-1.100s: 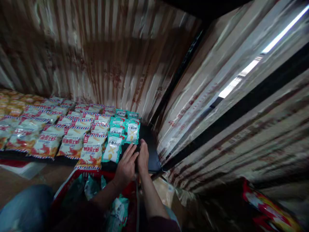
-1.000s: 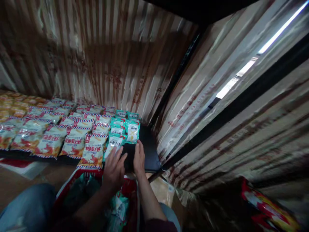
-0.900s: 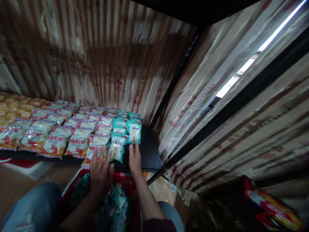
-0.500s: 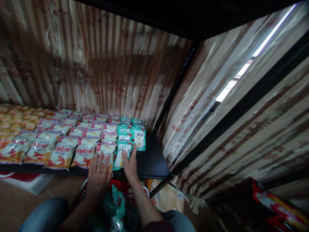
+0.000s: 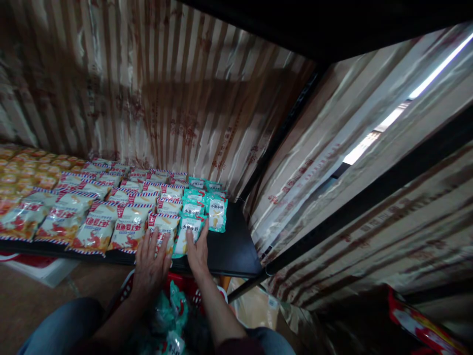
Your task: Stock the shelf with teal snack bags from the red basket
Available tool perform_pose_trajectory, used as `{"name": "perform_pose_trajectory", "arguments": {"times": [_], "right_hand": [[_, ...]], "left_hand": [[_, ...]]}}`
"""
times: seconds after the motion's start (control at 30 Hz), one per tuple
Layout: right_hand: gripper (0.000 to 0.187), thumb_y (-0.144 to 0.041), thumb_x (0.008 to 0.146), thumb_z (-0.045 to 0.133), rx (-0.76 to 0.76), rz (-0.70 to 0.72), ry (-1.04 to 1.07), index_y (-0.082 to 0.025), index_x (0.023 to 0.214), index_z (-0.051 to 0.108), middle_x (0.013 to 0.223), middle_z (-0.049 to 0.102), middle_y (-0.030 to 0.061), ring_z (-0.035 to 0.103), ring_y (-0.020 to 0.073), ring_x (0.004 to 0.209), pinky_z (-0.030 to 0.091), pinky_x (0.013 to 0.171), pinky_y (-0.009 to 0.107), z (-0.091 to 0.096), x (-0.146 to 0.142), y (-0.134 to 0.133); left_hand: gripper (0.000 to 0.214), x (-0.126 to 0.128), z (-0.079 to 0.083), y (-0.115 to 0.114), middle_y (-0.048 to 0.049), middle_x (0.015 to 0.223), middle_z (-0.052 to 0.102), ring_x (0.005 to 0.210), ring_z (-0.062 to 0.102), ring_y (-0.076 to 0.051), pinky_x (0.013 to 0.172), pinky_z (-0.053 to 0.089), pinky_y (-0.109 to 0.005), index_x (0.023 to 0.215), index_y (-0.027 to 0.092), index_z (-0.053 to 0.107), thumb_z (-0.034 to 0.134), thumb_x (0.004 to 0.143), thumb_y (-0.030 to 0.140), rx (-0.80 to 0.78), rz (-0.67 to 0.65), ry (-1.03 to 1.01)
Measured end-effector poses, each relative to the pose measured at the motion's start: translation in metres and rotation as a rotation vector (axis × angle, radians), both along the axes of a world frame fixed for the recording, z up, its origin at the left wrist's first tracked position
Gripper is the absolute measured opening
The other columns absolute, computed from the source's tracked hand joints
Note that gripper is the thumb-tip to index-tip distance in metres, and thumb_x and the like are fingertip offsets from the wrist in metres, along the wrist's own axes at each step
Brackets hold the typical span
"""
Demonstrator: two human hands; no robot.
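My left hand (image 5: 151, 259) lies with fingers outstretched against the front of a white-and-orange snack bag (image 5: 162, 228) at the shelf's front edge. Beside it, my right hand (image 5: 198, 254) grips the right side of a green snack bag (image 5: 182, 241), thumb on its front and fingers along its edge. This green bag leans upright at the front of a short column of matching bags. One more green bag (image 5: 216, 212) stands just to its right, apart from my fingers. Below my arms, a red basket (image 5: 181, 279) holds several green bags (image 5: 178, 308).
Rows of white-and-orange bags (image 5: 96, 228) and small yellow-topped packs (image 5: 33, 170) fill the left of the black shelf (image 5: 236, 246). A dark metal post (image 5: 291, 251) rises at the right. Striped sheeting (image 5: 166, 98) hangs behind. Red packaging (image 5: 421, 315) lies lower right.
The view has shifted slightly. Both hands stay at the same two bags, and the green bag sits about where it was, with my right thumb still on it.
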State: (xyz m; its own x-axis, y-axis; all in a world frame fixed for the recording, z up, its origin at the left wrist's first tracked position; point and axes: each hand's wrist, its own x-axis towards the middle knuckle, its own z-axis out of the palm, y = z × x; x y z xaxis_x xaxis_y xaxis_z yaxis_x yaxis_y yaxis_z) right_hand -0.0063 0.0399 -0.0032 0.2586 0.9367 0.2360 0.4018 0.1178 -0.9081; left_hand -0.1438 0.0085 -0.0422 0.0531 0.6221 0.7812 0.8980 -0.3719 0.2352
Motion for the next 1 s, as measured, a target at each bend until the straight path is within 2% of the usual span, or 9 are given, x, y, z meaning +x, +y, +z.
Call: {"name": "perform_pose_trajectory", "arguments": {"times": [0.27,0.47,0.67,0.83,0.93,1.0], "right_hand": [[0.078,-0.049,0.086,0.046,0.054,-0.021,-0.025,-0.014,0.146,0.012,0.145,0.037,0.0158,0.038,0.0256,0.132,0.032,0.106,0.042,0.001,-0.001,-0.004],[0.081,-0.052,0.084,0.047,0.042,-0.051,-0.086,-0.010,0.146,0.014,0.146,0.033,0.0198,0.031,0.0283,0.135,0.027,0.108,0.047,-0.004,0.003,-0.016],[0.074,-0.050,0.086,0.045,0.080,-0.070,-0.180,-0.013,0.145,0.020,0.147,0.031,0.0175,0.029,0.0285,0.135,0.028,0.107,0.049,-0.006,0.007,-0.031],[0.062,-0.042,0.091,0.037,0.199,-0.044,-0.265,-0.012,0.143,0.022,0.146,0.033,0.0162,0.029,0.0247,0.136,0.029,0.108,0.047,-0.018,0.006,-0.070],[0.056,-0.038,0.091,0.037,0.245,-0.033,-0.303,-0.013,0.140,0.029,0.143,0.037,0.0160,0.032,0.0241,0.134,0.031,0.107,0.048,-0.038,0.003,-0.105],[0.052,-0.035,0.091,0.038,0.210,-0.019,-0.316,-0.014,0.138,0.033,0.142,0.040,0.0159,0.032,0.0238,0.134,0.031,0.107,0.049,-0.059,0.001,-0.129]], "left_hand": [[0.076,-0.002,-0.002,-0.001,-0.0123,0.153,0.016,0.139,0.018,-0.034,0.108,0.022,-0.054,0.147,0.023,0.016,0.055,0.081,0.024,0.037,0.028,0.013],[0.077,-0.001,-0.005,-0.003,-0.0108,0.155,0.007,0.140,0.014,-0.033,0.109,0.019,-0.055,0.147,0.024,0.013,0.054,0.082,0.028,0.065,0.066,0.010],[0.071,-0.001,-0.008,-0.009,-0.0099,0.155,0.009,0.140,0.013,-0.033,0.111,0.016,-0.056,0.146,0.026,0.019,0.052,0.083,0.028,0.018,0.038,-0.037],[0.060,-0.002,-0.004,-0.028,-0.0131,0.154,0.012,0.141,0.011,-0.033,0.110,0.018,-0.054,0.143,0.020,0.029,0.048,0.086,0.025,-0.019,-0.054,-0.071],[0.053,0.001,-0.004,-0.053,-0.0152,0.152,0.020,0.141,0.013,-0.031,0.109,0.023,-0.052,0.139,0.016,0.033,0.043,0.087,0.019,-0.036,-0.128,-0.094],[0.047,0.006,-0.008,-0.074,-0.0156,0.150,0.027,0.141,0.015,-0.029,0.108,0.026,-0.051,0.134,0.015,0.037,0.040,0.088,0.016,-0.086,-0.194,-0.103]]}}
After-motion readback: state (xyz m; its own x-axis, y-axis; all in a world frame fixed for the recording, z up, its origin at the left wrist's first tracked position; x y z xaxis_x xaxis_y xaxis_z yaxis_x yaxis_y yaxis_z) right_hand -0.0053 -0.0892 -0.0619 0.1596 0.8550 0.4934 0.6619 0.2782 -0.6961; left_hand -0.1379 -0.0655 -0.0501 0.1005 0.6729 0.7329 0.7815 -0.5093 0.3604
